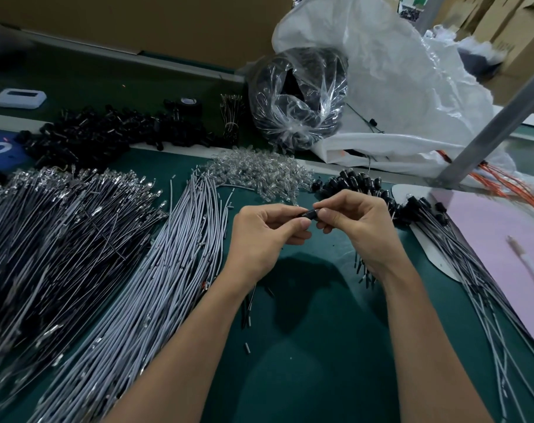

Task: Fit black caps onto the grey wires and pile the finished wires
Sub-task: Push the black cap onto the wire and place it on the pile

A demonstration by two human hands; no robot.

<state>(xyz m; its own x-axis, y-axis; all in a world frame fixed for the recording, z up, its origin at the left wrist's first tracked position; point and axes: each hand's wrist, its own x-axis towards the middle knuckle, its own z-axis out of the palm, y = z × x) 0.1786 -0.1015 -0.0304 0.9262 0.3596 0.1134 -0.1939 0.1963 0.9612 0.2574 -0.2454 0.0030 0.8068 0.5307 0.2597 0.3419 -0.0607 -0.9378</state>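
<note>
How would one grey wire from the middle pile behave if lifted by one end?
Probably it droops: the grey wires lie in soft curves. It looks thin, so likely light. It may snag, since strands cross one another.

The table point(305, 361) has a dark green top in dim light. Brown cardboard boxes point(137, 22) stand behind it, and a grey metal post point(488, 129) rises at right.

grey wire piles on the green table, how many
3: dark grey wires with metal terminals at far left, light grey plain wires beside the left hand, black-capped grey wires at right. A small tied wire bundle lies further back; the arms may hide strays.
</note>
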